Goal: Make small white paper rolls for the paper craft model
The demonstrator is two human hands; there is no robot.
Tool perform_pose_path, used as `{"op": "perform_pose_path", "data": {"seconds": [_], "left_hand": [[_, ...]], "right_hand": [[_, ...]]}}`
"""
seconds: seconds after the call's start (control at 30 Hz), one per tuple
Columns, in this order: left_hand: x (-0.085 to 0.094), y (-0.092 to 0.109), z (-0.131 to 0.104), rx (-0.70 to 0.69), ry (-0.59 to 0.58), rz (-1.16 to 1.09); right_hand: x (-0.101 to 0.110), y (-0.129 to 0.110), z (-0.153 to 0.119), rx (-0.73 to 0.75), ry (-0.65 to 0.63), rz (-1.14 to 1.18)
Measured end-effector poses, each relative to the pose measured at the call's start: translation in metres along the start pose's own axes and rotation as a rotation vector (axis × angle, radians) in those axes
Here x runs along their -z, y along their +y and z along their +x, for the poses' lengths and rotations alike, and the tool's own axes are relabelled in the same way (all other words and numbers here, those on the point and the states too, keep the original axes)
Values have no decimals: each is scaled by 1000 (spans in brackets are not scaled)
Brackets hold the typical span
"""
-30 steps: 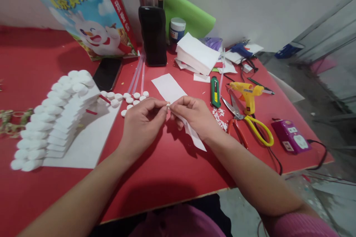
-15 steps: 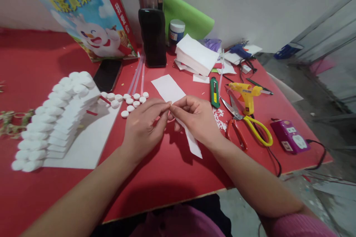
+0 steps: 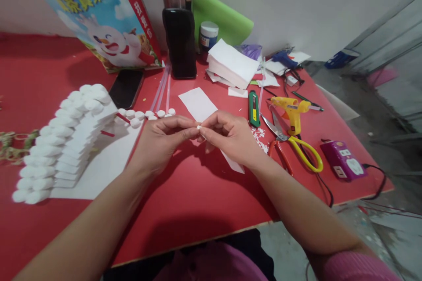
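Observation:
Fingertips of my left hand [image 3: 161, 140] and my right hand [image 3: 231, 138] meet above the middle of the red table, pinching a small white piece [image 3: 198, 127] between them. It looks like a tightly rolled end of white paper; the fingers cover most of it. A long white paper strip [image 3: 198, 102] shows beyond my hands, and a white strip end [image 3: 234, 163] shows below my right hand. Left of my left hand, rows of white discs [image 3: 59, 131] stand with folded white strips on a white sheet [image 3: 115, 158]. More loose white discs [image 3: 135, 122] lie behind that hand.
Right of my hands are a green cutter [image 3: 253, 109], scissors [image 3: 305, 153], a yellow glue gun [image 3: 293, 112] and a purple box [image 3: 343, 160] with a cord. Behind are a stack of white paper [image 3: 232, 63], an upright phone [image 3: 180, 44] and a flat phone [image 3: 127, 88].
My left hand has turned and shifted slightly left, and the small white piece now shows between the fingertips. The lower strip end has moved up and right. Both hands remain together.

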State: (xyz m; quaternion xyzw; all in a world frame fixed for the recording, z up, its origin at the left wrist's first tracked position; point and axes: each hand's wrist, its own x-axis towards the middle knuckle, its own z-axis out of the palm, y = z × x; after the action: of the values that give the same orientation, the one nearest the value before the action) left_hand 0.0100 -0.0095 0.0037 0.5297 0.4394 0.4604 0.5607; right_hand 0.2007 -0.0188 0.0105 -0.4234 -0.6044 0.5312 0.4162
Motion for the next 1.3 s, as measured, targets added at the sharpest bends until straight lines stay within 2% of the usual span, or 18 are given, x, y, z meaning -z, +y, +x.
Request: {"op": "perform_pose_path", "data": {"seconds": [0.13,0.27,0.43,0.73,0.93,1.07,1.23,1.3], "left_hand": [[-5,4,-3,-19,86,43],[-8,1,-5,-62,105,88],[-11,-6,-5,-129,125,76],[-4,-2,0,36,45,-7],[-3,-1,-3,-96,63,123],[-8,0,-7,-122,95,193],[-11,-1,-8,-168,142,221],[-11,-2,-7,-150,148,205]], "right_hand": [[1,2,1,-6,14,-4],[-1,3,1,1,12,-5],[-3,7,-2,127,80,-229],[3,10,-1,189,13,-297],[3,10,2,170,35,-320],[0,12,2,138,70,-317],[-5,8,-4,197,128,-420],[-2,4,-3,161,129,-405]]}}
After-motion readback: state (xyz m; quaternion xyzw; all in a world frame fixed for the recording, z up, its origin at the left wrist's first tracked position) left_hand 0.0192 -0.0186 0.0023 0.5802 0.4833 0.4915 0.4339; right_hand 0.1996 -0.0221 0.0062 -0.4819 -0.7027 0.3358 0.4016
